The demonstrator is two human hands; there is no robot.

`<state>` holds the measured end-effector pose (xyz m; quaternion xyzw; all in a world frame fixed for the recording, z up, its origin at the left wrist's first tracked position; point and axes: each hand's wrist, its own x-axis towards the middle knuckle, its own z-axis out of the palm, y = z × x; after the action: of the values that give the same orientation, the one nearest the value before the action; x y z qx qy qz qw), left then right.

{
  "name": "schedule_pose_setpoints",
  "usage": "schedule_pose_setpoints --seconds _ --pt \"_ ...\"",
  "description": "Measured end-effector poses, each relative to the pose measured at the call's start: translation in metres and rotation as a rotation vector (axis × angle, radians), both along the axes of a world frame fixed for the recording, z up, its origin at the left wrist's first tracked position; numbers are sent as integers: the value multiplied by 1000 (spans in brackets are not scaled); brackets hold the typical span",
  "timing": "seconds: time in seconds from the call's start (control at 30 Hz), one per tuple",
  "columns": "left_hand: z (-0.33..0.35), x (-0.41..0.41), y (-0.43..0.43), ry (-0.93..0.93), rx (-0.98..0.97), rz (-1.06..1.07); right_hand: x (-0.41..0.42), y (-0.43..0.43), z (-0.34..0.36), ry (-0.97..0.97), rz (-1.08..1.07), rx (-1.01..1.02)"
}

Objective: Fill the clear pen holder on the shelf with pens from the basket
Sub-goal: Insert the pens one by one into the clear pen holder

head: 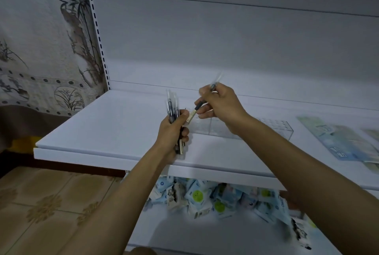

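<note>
My left hand (173, 131) grips a bundle of pens (172, 107) upright above the white shelf (106, 123); their clear caps stick up past my fingers. My right hand (220, 107) pinches a single pen (195, 110), tilted, its labelled lower end touching the thumb of the left hand and its blurred top pointing up and right. The clear pen holder (274, 129) lies on the shelf just behind and to the right of my right hand, partly hidden by the wrist. No pens are visible in it. The basket is out of view.
Flat blue-green packets (340, 142) lie on the shelf at the right. A heap of small packets (205, 195) fills the lower shelf under the shelf's front edge. A slotted upright (96, 35) and a patterned curtain (41, 49) stand at the left, above tiled floor (45, 203).
</note>
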<state>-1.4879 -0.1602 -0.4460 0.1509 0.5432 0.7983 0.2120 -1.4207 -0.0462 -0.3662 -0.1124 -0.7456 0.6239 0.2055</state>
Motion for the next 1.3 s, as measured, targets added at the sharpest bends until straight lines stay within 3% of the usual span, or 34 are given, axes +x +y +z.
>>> schedule_pose_setpoints --seconds 0.27,0.53,0.67,0.9,1.03,1.3 --pt "-11 -14 -2 -65 137 55 -25 10 10 41 -115 4" --pt "-17 -13 0 -34 179 64 -56 16 -12 41 -254 230" --pt "-17 -15 0 -147 233 78 -69 20 -20 -5 -259 277" --pt "-10 -30 -1 -579 380 98 -79 21 -33 -103 -221 341" --pt "-10 -29 -5 -629 481 51 -82 18 -41 -151 -140 372" --pt "-18 -31 -7 -638 558 42 -83 27 -51 -82 -186 283"
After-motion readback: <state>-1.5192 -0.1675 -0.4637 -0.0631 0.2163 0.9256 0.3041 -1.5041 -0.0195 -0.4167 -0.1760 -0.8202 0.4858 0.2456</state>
